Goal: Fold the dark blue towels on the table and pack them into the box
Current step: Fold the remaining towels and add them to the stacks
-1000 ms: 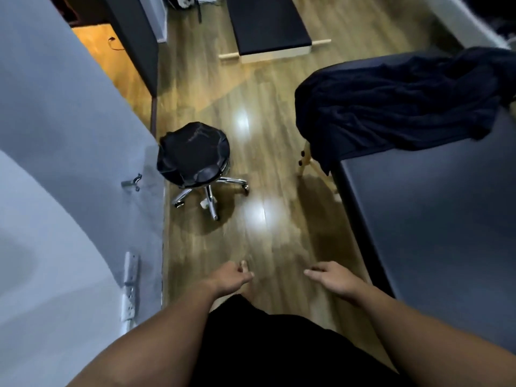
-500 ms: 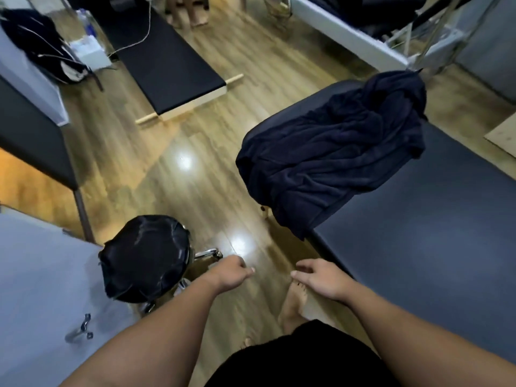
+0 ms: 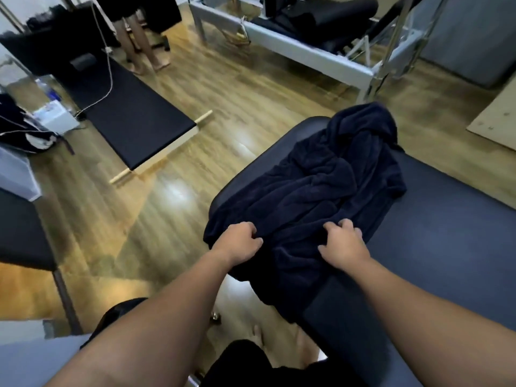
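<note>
A crumpled heap of dark blue towels [image 3: 321, 185] lies on the left end of a dark padded table [image 3: 446, 247], and part of it hangs over the near corner. My left hand [image 3: 240, 241] grips the cloth at the heap's near left edge with curled fingers. About a hand's width to the right, my right hand [image 3: 343, 244] digs its curled fingers into the same heap. No box is in view.
A low black bench [image 3: 134, 127] lies on the wooden floor to the left. Another person's legs [image 3: 139, 46] stand at the back. A metal-framed apparatus [image 3: 307, 51] stands behind the table, a flat brown board [image 3: 497, 121] lies at the right, and a black stool [image 3: 117, 317] sits below my left arm.
The view has swung from the floor and stool onto the table. Both hands, held free over the floor before, have reached forward and taken hold of the towel heap.
</note>
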Action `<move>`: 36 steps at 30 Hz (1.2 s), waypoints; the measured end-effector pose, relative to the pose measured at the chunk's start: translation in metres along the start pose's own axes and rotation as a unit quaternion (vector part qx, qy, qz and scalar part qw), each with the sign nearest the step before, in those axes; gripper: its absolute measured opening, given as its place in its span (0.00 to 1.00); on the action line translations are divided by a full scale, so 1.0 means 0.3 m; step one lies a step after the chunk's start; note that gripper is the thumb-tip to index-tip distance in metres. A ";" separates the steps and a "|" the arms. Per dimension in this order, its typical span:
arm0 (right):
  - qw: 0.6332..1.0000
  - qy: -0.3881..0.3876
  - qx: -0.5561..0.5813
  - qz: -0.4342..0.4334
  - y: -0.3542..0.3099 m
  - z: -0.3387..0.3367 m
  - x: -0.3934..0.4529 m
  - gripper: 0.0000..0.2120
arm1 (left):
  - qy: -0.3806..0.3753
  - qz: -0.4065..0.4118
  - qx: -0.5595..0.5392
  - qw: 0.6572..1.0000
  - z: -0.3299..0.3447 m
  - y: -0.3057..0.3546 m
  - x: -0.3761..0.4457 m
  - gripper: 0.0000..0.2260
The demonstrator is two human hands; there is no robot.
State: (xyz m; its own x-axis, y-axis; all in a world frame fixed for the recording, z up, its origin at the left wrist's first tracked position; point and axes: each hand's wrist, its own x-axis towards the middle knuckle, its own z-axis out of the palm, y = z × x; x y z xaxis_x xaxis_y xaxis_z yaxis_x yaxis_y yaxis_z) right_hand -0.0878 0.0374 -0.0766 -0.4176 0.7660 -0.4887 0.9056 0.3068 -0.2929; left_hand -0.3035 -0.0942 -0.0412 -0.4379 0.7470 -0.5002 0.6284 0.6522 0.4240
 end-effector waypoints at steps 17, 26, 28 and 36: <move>0.973 0.122 -0.034 0.195 -0.027 0.001 0.151 0.36 | -0.108 0.107 0.265 0.952 0.039 0.187 0.455 0.52; 0.993 0.087 -0.077 0.036 0.034 -0.227 0.425 0.37 | -0.095 0.111 0.256 0.956 0.082 0.199 0.484 0.48; 0.995 0.091 -0.040 -0.002 0.052 -0.275 0.471 0.37 | -0.093 0.106 0.254 0.957 0.090 0.205 0.487 0.47; 0.989 0.055 -0.134 0.017 0.073 -0.351 0.620 0.49 | -0.084 0.094 0.247 0.961 0.116 0.213 0.487 0.45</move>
State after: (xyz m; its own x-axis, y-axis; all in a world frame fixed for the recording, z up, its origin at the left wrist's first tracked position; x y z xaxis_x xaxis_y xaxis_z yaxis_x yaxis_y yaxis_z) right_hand -0.1379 0.2462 -0.0875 -0.3900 0.8308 -0.3971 0.9120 0.4081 -0.0418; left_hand -0.3050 0.0521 -0.1136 -0.2028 0.7878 -0.5816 0.9332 0.3354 0.1289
